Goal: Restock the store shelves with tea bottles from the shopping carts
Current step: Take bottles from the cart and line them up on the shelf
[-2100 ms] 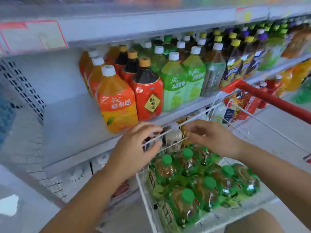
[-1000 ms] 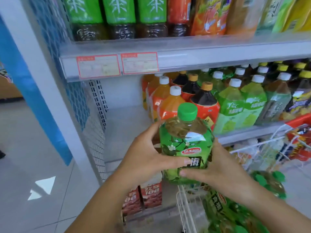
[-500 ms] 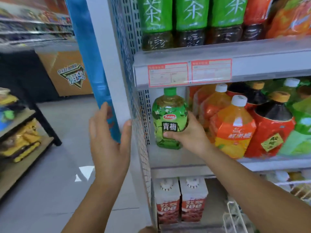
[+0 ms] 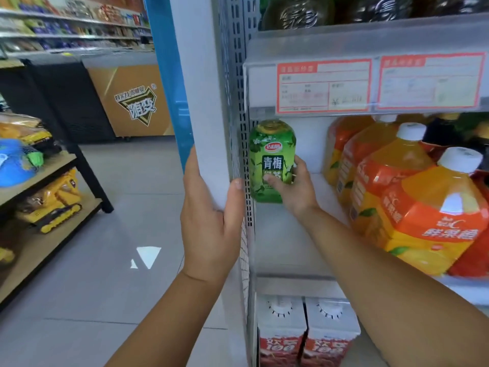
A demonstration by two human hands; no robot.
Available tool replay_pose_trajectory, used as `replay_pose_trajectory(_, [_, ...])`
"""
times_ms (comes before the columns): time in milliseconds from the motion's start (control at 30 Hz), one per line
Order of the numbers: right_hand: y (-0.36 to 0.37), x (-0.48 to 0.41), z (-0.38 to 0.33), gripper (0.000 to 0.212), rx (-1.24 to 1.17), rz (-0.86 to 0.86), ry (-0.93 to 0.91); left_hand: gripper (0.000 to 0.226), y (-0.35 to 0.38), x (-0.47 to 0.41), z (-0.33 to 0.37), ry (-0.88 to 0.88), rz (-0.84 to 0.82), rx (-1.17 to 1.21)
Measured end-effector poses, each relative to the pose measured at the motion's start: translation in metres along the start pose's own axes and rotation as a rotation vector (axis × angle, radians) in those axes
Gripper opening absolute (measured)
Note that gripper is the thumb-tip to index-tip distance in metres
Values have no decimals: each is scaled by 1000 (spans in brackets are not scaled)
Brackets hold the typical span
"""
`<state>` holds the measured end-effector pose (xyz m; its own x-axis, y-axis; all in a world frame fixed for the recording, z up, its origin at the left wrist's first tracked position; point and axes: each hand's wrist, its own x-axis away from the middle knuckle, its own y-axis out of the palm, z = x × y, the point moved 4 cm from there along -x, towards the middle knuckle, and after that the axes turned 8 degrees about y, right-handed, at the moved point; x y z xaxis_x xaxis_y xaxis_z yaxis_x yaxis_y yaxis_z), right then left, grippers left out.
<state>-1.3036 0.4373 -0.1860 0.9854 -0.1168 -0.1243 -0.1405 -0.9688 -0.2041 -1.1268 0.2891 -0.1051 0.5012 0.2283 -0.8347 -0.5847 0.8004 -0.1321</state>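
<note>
Head view, looking forward and down along two bare forearms at the left end of a drinks shelving unit. Reaching with the right arm, nearly straight, from the lower right into the middle shelf [image 4: 285, 250], with the right hand [image 4: 296, 192] far back in the left rear corner. Gripping the green tea bottle [image 4: 272, 157] low on its body: thumb pressed across the front of the label, palm and remaining fingers wrapped round the right side and back, mostly hidden behind the bottle. Holding that bottle upright, just beside the perforated side panel [image 4: 238, 107], with the top tucked under the price-tag rail [image 4: 370, 86] above and the cap out of sight; base contact with the shelf floor impossible to tell. To the right, apart from hand and bottle, a row of orange juice bottles [image 4: 423, 207] with white caps. Raising the left arm steeply from the bottom edge, with the left hand [image 4: 209, 221] upright against the white end post [image 4: 203, 88] of the unit. Clasping the post's corner: fingers laid flat up the outer left face, thumb bent round onto the front face, palm against the edge. Below the shelf, two red-and-white cartons [image 4: 304, 335] side by side.
</note>
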Motion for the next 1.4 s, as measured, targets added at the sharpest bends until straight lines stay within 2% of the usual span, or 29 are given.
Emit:
replay_pose_trajectory(233, [25,-27,4,81,11,-20,4,56,0,1,-2,31,23,-33])
replay_pose_trajectory(467, [35,-43,1,71,-14,-33,1,56,1,3,-3,25,41,-76])
replay_pose_trajectory(633, [35,-43,2,74,4,-79,-1,56,1,4,-3,30,49,-73])
replay_pose_trajectory(733, [29,-32,-10,79,52,-128,73,56,2,1,-2,24,25,-64])
replay_pose_trajectory(800, [17,-11,-24,85,107,-135,108,57,1,1,-2,18,19,-69])
replay_pose_trajectory(833, [8,5,-32,83,131,-142,68,57,0,2,-2,11,17,-74])
replay_pose_trajectory(967, [-38,81,-48,55,197,-211,-163,52,-1,0,5,-9,-9,-88])
replay_pose_trajectory(1033, [-71,119,-40,49,221,-262,-188,50,-2,5,11,-25,-25,-73])
replay_pose_trajectory(1133, [-137,178,-35,37,274,-261,-185,60,-3,35,28,-48,30,-135])
replay_pose_trajectory(1200, [-186,210,-27,34,341,-190,-129,60,5,68,51,70,50,-207])
replay_pose_trajectory(1267, [-238,228,-10,36,445,-63,-68,51,29,100,72,190,-71,-157])
replay_pose_trajectory(1300, [-265,233,1,37,520,14,-22,47,45,115,77,188,-175,-99])
replay_pose_trajectory(1400, [-332,247,35,28,861,159,97,44,98,152,95,36,-566,114])
